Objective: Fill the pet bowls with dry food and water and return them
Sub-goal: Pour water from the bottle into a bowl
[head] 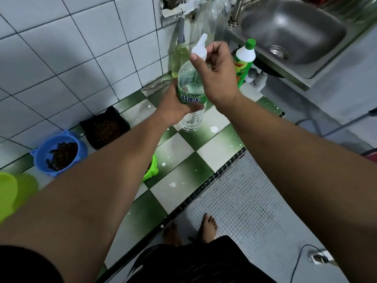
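My left hand grips the middle of a clear water bottle with a green label, held upright above the checkered floor. My right hand is closed around the bottle's white cap at the top. On the floor at left, a blue bowl holds dry food. Beside it a black bowl is also filled with kibble. A green bowl shows only its rim from under my left forearm; its contents are hidden.
A steel sink stands at upper right, with a green-capped cleaner bottle below its edge. A bottle of yellowish liquid leans by the tiled wall. Lime-green containers sit at far left. My bare feet rest on the grey mosaic floor.
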`<action>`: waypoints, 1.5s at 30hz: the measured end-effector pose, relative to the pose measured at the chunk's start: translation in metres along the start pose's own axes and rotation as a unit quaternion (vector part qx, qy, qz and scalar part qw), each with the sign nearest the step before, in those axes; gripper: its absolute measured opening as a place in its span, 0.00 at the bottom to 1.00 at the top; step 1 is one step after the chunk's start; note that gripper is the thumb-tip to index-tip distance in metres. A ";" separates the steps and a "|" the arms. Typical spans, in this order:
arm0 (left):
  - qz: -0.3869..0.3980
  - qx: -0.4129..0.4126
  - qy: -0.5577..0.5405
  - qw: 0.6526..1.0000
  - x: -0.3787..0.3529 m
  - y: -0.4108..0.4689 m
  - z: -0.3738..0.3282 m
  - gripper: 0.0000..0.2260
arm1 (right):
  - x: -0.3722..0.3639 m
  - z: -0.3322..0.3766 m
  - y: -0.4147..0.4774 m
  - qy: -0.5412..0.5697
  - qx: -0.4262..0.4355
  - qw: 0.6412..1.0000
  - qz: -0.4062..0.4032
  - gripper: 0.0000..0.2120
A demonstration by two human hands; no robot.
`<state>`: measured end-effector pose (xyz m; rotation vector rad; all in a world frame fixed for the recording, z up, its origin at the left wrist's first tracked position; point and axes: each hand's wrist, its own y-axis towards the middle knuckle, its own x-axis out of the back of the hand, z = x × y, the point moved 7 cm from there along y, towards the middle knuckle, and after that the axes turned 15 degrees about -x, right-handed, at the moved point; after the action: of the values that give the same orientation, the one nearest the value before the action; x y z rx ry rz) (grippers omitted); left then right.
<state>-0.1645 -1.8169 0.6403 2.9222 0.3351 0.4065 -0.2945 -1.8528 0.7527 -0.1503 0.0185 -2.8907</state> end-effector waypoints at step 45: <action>-0.004 0.014 0.040 0.999 -0.001 -0.014 -0.007 0.38 | 0.050 -0.225 -0.052 -0.448 -0.216 0.867 0.037 0.18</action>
<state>-0.1703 -1.8030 0.6443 2.9355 0.3657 0.5236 -0.3782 -1.8148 0.5352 -1.4927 0.4831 -2.4043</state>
